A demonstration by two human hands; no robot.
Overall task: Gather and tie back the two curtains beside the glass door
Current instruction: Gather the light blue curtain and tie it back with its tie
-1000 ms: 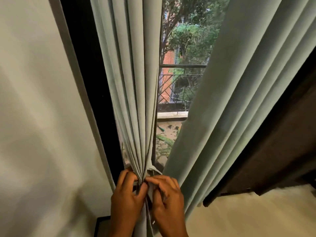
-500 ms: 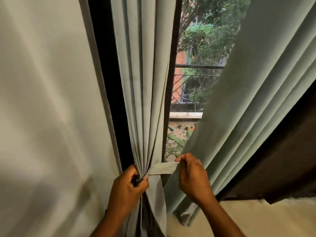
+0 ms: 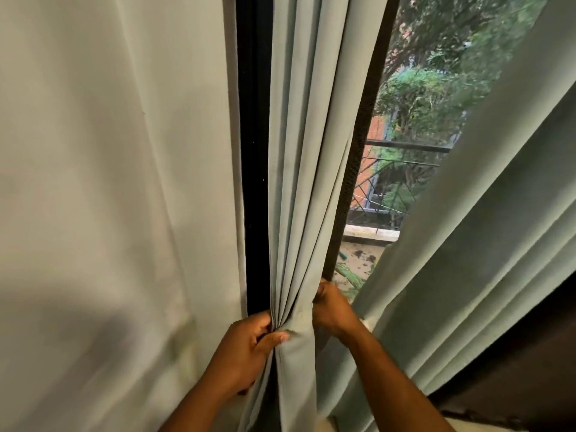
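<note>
Pinching the gathered pale grey-green curtain (image 3: 304, 188) at its waist, the left hand (image 3: 246, 353) keeps thumb and curled fingers clamped on the pleats beside the black door frame (image 3: 254, 151). Half a second ago the right hand (image 3: 332, 308) held the tie strip out sideways; now it reaches behind the bundle, its grip hidden, probably wrapping. The second pale curtain (image 3: 467, 244) hangs loose, untied.

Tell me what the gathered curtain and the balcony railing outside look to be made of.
Gathered curtain: pale green woven cloth, matte, probably thick; it falls in soft, deep folds and bunches where the left hand and right hand grip it. Balcony railing: likely dark painted metal, judging by its thin straight bars; too blurred to be sure.
</note>
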